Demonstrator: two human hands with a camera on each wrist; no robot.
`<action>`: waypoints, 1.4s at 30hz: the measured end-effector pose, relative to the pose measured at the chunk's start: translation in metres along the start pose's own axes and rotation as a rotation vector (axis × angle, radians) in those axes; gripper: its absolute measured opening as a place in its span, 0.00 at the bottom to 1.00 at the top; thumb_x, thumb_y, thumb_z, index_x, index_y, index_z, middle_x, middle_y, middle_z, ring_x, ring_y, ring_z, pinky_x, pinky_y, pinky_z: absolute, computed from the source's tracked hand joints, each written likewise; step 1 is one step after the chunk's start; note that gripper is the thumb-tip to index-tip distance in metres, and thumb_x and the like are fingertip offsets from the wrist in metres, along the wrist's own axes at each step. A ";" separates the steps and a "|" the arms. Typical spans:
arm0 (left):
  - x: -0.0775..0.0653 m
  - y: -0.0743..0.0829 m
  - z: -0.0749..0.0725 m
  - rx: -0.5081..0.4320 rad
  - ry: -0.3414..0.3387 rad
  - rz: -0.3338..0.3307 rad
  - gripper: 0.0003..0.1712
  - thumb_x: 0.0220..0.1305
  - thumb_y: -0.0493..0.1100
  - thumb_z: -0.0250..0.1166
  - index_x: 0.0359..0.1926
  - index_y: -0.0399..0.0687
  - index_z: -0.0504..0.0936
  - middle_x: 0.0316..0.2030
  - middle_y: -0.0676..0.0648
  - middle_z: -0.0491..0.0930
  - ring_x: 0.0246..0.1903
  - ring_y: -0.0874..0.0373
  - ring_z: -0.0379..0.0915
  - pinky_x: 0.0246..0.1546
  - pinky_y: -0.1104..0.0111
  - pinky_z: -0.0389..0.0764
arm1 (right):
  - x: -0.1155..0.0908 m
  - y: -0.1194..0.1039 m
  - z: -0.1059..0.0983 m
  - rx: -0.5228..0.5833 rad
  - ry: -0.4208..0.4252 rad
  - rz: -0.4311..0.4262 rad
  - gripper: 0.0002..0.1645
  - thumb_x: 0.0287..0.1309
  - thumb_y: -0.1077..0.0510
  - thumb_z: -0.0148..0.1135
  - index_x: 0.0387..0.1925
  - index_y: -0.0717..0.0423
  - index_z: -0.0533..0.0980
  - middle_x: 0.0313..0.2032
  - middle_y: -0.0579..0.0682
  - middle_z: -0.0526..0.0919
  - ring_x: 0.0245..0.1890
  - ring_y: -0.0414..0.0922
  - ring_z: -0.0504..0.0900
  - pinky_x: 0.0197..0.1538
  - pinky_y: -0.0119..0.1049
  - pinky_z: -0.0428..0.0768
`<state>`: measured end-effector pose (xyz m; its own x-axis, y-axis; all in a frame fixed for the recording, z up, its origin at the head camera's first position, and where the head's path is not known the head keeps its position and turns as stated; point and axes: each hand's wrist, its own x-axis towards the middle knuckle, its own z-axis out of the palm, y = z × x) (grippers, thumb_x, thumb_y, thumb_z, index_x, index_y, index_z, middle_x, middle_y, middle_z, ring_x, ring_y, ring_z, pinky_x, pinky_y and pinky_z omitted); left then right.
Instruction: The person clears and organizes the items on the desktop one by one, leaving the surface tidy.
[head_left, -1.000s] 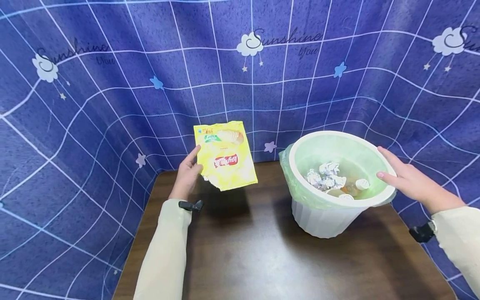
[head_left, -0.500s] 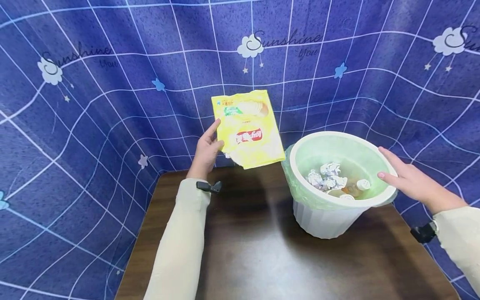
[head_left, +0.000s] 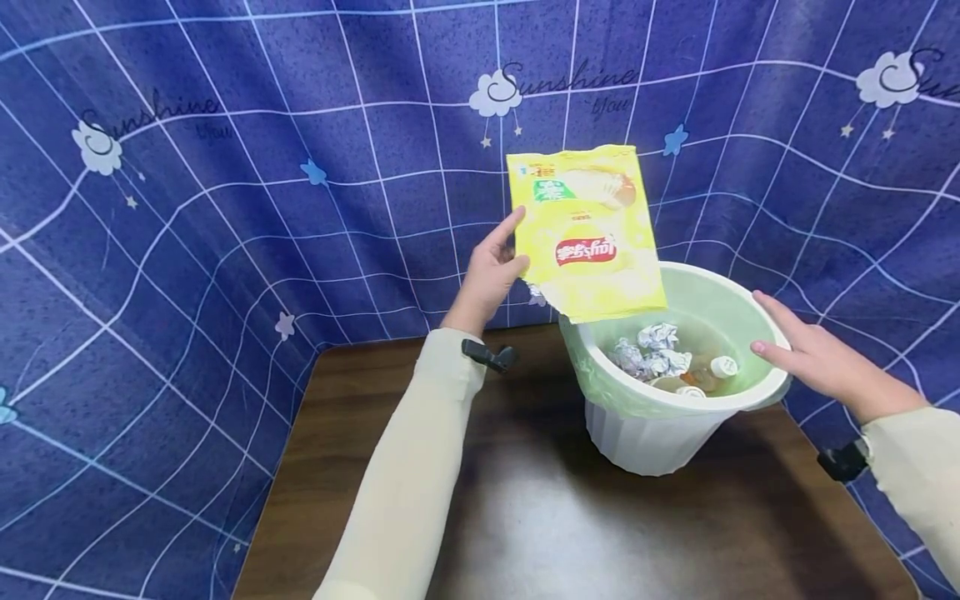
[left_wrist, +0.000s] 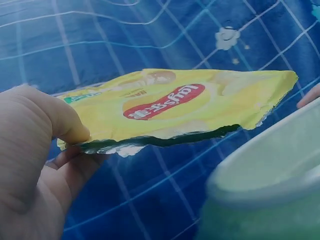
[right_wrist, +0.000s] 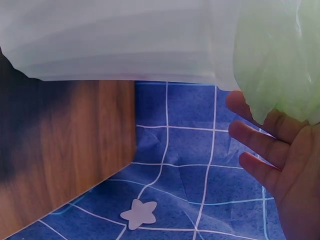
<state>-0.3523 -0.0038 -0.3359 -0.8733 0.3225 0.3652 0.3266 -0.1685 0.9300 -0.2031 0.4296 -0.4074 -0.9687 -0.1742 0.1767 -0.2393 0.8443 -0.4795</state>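
Observation:
My left hand [head_left: 491,275] pinches a yellow Lay's chip bag [head_left: 588,225] by its left side, thumb on the printed face. Its printing is upside down in the head view, and the left wrist view shows the torn, open lower edge [left_wrist: 170,140]. The bag is raised, overlapping the back left rim of a white trash bin [head_left: 637,442]. A pale green liner [head_left: 611,375] is folded over that rim. On the bin's right rim rests my right hand [head_left: 821,358], thumb and forefinger over the edge. The other fingers [right_wrist: 260,145] extend fairly straight outside, beside the liner.
Inside the bin lie crumpled white papers [head_left: 660,350] and bottles with white caps [head_left: 723,367]. The bin stands on a dark brown wooden table [head_left: 525,500]. A blue curtain [head_left: 405,100] with white grid lines hangs close behind and along the sides.
My left hand has carried the chip bag up and to the right, from over the table to the bin's left rim. My right hand has stayed at the bin's rim.

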 end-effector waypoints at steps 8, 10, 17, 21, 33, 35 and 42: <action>0.004 -0.007 0.037 0.137 -0.100 -0.025 0.42 0.65 0.23 0.56 0.75 0.61 0.67 0.56 0.42 0.80 0.29 0.56 0.75 0.25 0.66 0.73 | 0.003 -0.001 0.002 0.011 -0.027 -0.005 0.48 0.71 0.51 0.58 0.80 0.57 0.43 0.51 0.76 0.79 0.50 0.66 0.79 0.49 0.66 0.74; 0.004 -0.010 0.045 0.173 -0.131 -0.031 0.42 0.65 0.24 0.56 0.75 0.61 0.66 0.52 0.40 0.82 0.31 0.56 0.76 0.27 0.67 0.76 | 0.003 -0.002 0.002 0.002 -0.020 -0.012 0.48 0.70 0.51 0.58 0.80 0.57 0.44 0.50 0.75 0.80 0.49 0.66 0.80 0.49 0.65 0.74; 0.000 -0.021 0.070 0.221 -0.176 -0.067 0.41 0.66 0.25 0.58 0.74 0.61 0.68 0.54 0.39 0.81 0.42 0.53 0.82 0.40 0.66 0.84 | 0.004 -0.001 0.003 0.001 -0.018 -0.014 0.48 0.70 0.51 0.57 0.80 0.57 0.43 0.49 0.76 0.79 0.49 0.66 0.80 0.49 0.66 0.74; -0.004 -0.026 0.082 0.267 -0.211 -0.068 0.39 0.66 0.26 0.60 0.74 0.61 0.69 0.61 0.46 0.75 0.41 0.55 0.80 0.39 0.63 0.84 | 0.005 -0.003 0.002 0.016 -0.050 0.021 0.49 0.71 0.49 0.56 0.80 0.56 0.41 0.52 0.77 0.77 0.51 0.68 0.78 0.51 0.67 0.73; -0.004 -0.026 0.071 0.545 -0.250 -0.011 0.45 0.64 0.35 0.69 0.77 0.61 0.62 0.73 0.50 0.62 0.47 0.56 0.78 0.50 0.73 0.78 | 0.013 -0.008 0.008 0.045 -0.075 0.027 0.49 0.72 0.47 0.54 0.81 0.54 0.39 0.61 0.81 0.68 0.54 0.71 0.75 0.52 0.68 0.72; -0.003 -0.024 0.063 0.547 -0.222 0.003 0.44 0.65 0.35 0.69 0.77 0.62 0.62 0.74 0.51 0.61 0.47 0.56 0.78 0.51 0.73 0.78 | 0.015 -0.008 0.007 0.039 -0.076 0.023 0.49 0.72 0.47 0.55 0.81 0.54 0.39 0.61 0.82 0.68 0.54 0.71 0.75 0.52 0.68 0.71; -0.001 -0.013 0.025 0.613 -0.194 0.033 0.44 0.65 0.36 0.68 0.77 0.62 0.62 0.73 0.48 0.61 0.44 0.55 0.78 0.47 0.71 0.81 | 0.019 -0.011 -0.007 -0.091 -0.116 0.060 0.52 0.73 0.43 0.52 0.80 0.58 0.34 0.59 0.83 0.68 0.53 0.75 0.75 0.49 0.69 0.73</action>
<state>-0.3462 0.0213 -0.3470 -0.7968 0.4986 0.3413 0.5496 0.3635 0.7522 -0.2186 0.4206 -0.3923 -0.9834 -0.1755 0.0469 -0.1793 0.8962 -0.4058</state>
